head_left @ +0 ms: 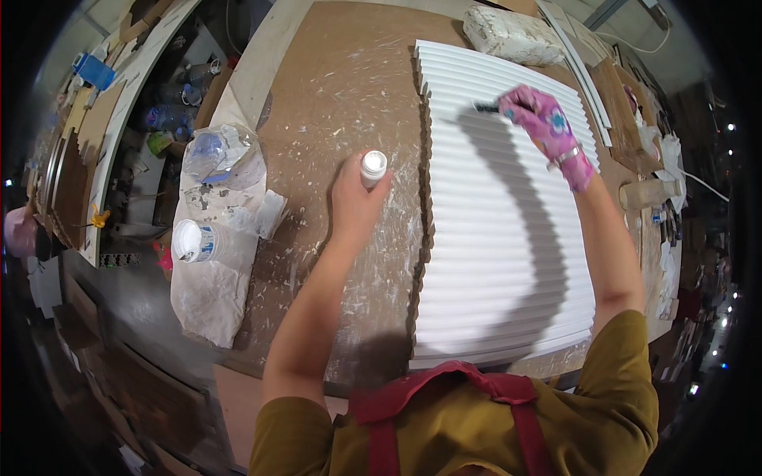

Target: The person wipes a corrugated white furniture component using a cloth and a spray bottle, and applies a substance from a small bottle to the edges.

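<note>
My left hand (357, 198), bare, is wrapped round a small white open bottle (373, 165) with white contents, held over the stained brown board. In a pink flowered glove, my right hand (540, 123) is closed on a small dark brush (486, 107). Its tip points left, over the far part of a white ribbed panel (500, 238). Motion blurs the brush, and I cannot tell whether it touches the panel. My right arm casts a long curved shadow down the ribs.
Paint-spotted brown board (317, 103) covers the table. At left, a white tub (194, 240) and a clear plastic container (222, 155) sit on a crumpled white sheet (208, 297). A wrapped white bundle (512, 36) lies beyond the panel; a cardboard box (627, 111) stands at right.
</note>
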`<act>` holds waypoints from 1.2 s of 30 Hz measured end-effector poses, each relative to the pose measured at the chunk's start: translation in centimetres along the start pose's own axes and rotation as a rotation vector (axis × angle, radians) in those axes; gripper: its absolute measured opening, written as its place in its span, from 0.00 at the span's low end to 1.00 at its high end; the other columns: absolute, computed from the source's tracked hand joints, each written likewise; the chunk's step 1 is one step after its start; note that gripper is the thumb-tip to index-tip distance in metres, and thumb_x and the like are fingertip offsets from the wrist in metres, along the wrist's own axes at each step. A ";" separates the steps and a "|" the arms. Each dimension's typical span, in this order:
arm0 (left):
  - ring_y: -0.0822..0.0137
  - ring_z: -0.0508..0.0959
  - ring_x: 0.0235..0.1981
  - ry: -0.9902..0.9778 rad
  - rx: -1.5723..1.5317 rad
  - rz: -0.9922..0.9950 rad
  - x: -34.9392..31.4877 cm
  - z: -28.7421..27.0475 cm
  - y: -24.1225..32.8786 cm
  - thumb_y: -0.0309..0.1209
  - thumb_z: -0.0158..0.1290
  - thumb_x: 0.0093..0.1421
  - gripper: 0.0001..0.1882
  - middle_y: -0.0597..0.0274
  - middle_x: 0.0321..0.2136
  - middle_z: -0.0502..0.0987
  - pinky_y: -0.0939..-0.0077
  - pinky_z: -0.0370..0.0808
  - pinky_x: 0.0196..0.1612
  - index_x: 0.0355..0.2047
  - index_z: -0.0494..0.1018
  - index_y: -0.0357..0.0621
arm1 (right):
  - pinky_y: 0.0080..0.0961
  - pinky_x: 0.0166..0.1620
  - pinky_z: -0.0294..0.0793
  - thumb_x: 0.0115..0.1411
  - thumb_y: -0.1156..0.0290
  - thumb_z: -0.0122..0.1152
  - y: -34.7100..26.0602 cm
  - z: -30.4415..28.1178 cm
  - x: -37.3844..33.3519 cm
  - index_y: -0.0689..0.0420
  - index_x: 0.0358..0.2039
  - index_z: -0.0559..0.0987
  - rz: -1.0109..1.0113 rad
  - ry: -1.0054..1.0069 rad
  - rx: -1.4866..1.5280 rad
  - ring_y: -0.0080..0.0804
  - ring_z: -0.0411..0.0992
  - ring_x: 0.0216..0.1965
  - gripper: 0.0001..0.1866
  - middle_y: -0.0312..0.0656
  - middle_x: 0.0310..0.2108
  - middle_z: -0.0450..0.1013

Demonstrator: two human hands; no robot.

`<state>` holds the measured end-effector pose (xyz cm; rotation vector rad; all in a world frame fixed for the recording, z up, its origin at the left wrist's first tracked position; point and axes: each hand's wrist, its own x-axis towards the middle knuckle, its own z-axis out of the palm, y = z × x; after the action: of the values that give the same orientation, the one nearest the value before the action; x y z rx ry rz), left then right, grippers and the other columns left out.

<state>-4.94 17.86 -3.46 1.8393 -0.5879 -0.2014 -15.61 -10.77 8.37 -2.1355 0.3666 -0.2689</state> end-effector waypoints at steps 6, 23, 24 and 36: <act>0.62 0.78 0.39 -0.006 0.058 0.004 0.0 0.2 -0.6 0.32 0.60 0.56 0.21 0.53 0.37 0.77 0.69 0.73 0.43 0.47 0.69 0.37 | 0.15 0.34 0.66 0.59 0.74 0.59 -1.3 -0.5 -12.1 0.59 0.32 0.77 0.098 0.089 -0.030 0.16 0.65 0.30 0.03 0.32 0.30 0.73; 0.72 0.75 0.36 -0.289 -0.093 0.020 -9.9 -5.8 7.3 0.31 0.61 0.56 0.20 0.62 0.35 0.76 0.75 0.72 0.40 0.47 0.70 0.38 | 0.14 0.26 0.69 0.60 0.71 0.60 -4.1 -0.8 -34.8 0.62 0.40 0.78 0.502 0.360 0.360 0.16 0.67 0.23 0.10 0.33 0.26 0.73; 0.73 0.74 0.38 -0.338 -0.110 -0.025 -12.0 -6.0 8.3 0.27 0.59 0.56 0.19 0.64 0.37 0.75 0.77 0.72 0.43 0.47 0.69 0.39 | 0.13 0.25 0.71 0.60 0.71 0.61 -4.0 -0.1 -35.8 0.62 0.41 0.79 0.496 0.348 0.386 0.16 0.69 0.23 0.11 0.34 0.26 0.74; 0.64 0.76 0.43 -0.691 -0.008 0.097 -25.9 1.6 14.8 0.26 0.61 0.52 0.20 0.56 0.41 0.74 0.75 0.71 0.47 0.46 0.71 0.39 | 0.13 0.27 0.66 0.59 0.66 0.61 -8.4 1.6 -37.5 0.59 0.33 0.80 0.534 -0.085 0.709 0.14 0.66 0.25 0.09 0.30 0.25 0.71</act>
<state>-32.25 25.65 5.83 1.7071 -1.1432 -0.7884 -48.70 8.38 12.47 -1.2927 0.6609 0.0111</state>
